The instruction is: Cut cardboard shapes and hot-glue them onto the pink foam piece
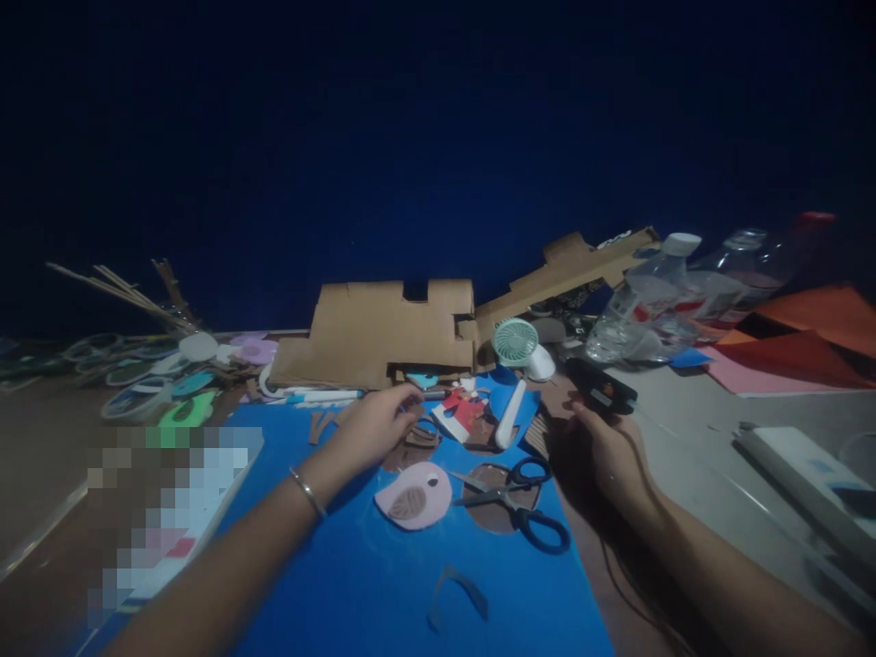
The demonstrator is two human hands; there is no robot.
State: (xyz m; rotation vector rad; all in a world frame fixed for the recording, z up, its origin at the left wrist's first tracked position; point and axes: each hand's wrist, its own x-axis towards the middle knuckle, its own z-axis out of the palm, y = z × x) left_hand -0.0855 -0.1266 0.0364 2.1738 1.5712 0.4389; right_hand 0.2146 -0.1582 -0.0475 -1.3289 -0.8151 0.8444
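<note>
My left hand (383, 422), with a silver bangle on the wrist, hovers over small scraps at the back of a blue sheet (307, 584). Its thumb and bent fingers are apart, with nothing visible between them. My right hand (612, 456) is closed round a black device (602, 387) right of the sheet; a thin cord runs below that forearm. Between my hands, a pink bird-shaped cutout (414, 496) lies beside open scissors (506, 495), which rest across a brown disc (483, 518). Behind them are a red-and-white piece (460, 413) and a white stick-like object (510, 415).
Cut cardboard (370, 333) stands at the back, near a green fan (516, 341). Plastic bottles (650, 297) and orange paper (814, 319) are at the right, with a white box (800, 474) nearer. Cutouts and thin sticks (137, 297) crowd the left.
</note>
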